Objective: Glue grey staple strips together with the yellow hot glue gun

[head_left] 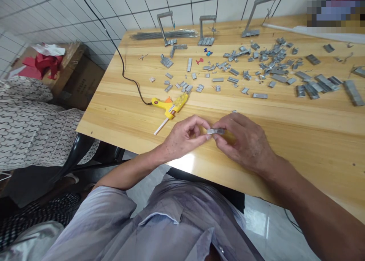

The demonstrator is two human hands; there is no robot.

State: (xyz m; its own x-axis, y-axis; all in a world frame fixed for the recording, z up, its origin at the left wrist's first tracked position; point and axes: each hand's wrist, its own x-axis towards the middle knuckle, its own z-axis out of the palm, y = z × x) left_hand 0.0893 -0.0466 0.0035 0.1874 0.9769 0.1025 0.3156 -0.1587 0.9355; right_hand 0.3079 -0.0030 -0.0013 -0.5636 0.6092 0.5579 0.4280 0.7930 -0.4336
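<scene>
A short grey strip of staples point(216, 131) is pinched at both ends, just above the table near its front edge. My left hand point(186, 136) closes thumb and forefinger on its left end. On the right end, the thumb and fingers of my right hand point(246, 141) are closed too. To the left of my hands lies a yellow glue gun point(172, 106) with an orange trigger and a white glue stick. Beyond my hands, loose staple strips point(218, 79) are scattered in small pieces across the wooden table point(137, 113).
Along the tiled wall stand three grey L-shaped stands, the largest one point(253, 14) at right. A bundle of thin wires point(142, 35) lies behind. The black cord point(123, 65) crosses the table's left side. A person in patterned clothing point(34, 128) sits at left beside a cardboard box point(80, 78).
</scene>
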